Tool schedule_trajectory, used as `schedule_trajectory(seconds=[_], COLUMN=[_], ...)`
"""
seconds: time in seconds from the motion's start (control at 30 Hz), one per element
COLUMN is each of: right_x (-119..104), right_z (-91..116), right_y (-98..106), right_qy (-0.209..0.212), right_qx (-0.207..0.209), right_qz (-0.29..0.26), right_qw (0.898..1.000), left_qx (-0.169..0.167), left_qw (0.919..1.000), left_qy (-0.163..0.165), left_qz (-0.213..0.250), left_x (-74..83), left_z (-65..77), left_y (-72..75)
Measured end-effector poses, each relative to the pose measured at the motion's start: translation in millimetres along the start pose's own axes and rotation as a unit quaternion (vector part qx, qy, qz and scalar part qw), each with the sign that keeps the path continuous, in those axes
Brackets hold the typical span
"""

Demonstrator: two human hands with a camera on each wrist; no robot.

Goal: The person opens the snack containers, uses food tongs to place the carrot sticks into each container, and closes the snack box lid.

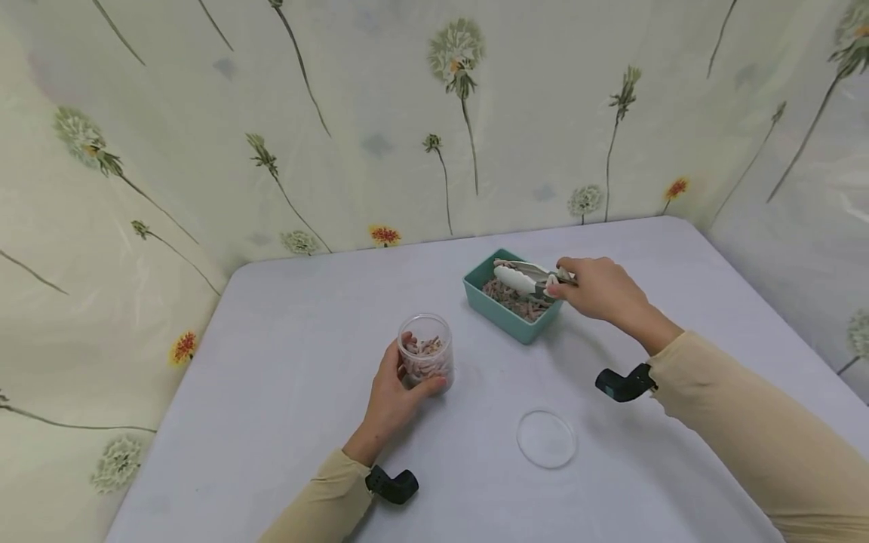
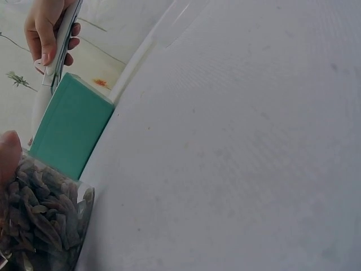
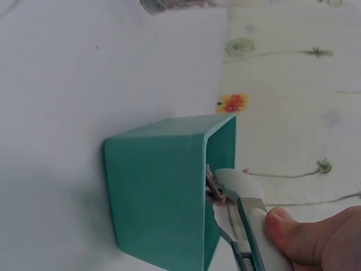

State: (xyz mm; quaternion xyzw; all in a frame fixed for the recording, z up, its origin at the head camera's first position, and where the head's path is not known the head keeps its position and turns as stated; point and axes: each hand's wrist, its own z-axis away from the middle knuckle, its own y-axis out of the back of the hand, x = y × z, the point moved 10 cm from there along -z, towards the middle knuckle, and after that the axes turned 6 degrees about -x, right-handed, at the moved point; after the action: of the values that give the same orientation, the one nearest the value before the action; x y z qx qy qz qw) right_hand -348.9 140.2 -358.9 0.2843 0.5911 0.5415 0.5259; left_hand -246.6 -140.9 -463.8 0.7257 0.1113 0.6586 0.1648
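Observation:
My left hand (image 1: 392,400) grips a clear plastic jar (image 1: 441,369) low on its side. Brown dried strips (image 2: 48,217) fill the lower part of the jar, as the left wrist view shows. Over on the right, my right hand (image 1: 597,288) holds a pair of white-headed tongs (image 1: 519,280) by the handles. The tongs' heads are at the mouth of a green rectangular box (image 1: 498,313), with some brown strips (image 3: 214,189) between them. More of the same strips (image 1: 512,300) lie inside the box. My right fingers are partly hidden behind the handles.
A clear round lid (image 1: 546,439) lies on the white-covered table (image 1: 285,392), nearer me than the box. Behind the table's far edge hangs a flower-patterned curtain (image 1: 380,151). Black wrist cameras (image 1: 394,485) sit on both sleeves.

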Motion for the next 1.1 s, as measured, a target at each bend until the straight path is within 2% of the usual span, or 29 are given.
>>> schedule_trajectory(seconds=[0.53,1.1], right_x=[-3,-17], right_z=[11,27], right_y=[10,34], right_qy=[0.015,0.030], right_qx=[0.035,0.087], right_qz=[-0.009,-0.039], right_qw=[0.999,0.995], left_qx=[-0.001,-0.001], left_qw=[1.0000,1.0000], left_qy=[0.002,0.000], left_qz=[-0.001,0.002], left_x=[-1.5,-1.1], left_z=[0.3,0.0], left_y=[0.6,0.4])
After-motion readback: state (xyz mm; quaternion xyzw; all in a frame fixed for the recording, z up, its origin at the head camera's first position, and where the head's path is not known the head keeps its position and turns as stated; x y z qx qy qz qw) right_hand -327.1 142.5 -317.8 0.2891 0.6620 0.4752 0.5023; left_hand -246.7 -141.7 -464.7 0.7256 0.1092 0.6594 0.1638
